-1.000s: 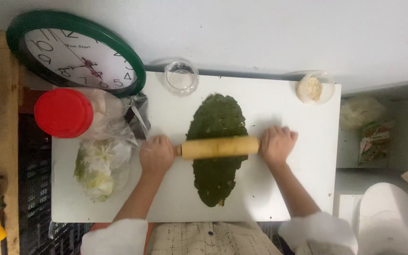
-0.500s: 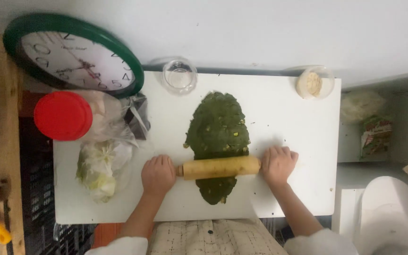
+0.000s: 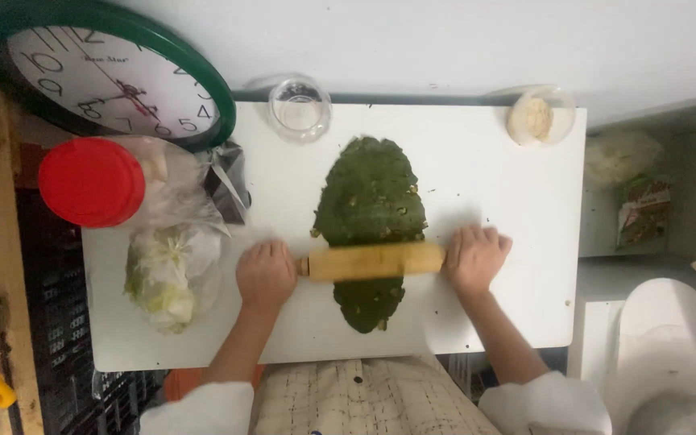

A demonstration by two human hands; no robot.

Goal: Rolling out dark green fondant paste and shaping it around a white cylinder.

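A flat oval sheet of dark green dough lies in the middle of a white board. Across its near part rests a wooden rolling pin. My left hand is closed over the pin's left handle. At the other end, my right hand presses on the right handle with fingers curled over it. A short end of dough shows on my side of the pin.
A small clear glass bowl and a bowl with a pale lump stand at the board's far edge. A red-lidded jar, a bag of leafy greens and a round wall clock sit at the left.
The rolling pin and both hands have moved toward me along the dough, from its middle to its near part. More dough now lies beyond the pin.
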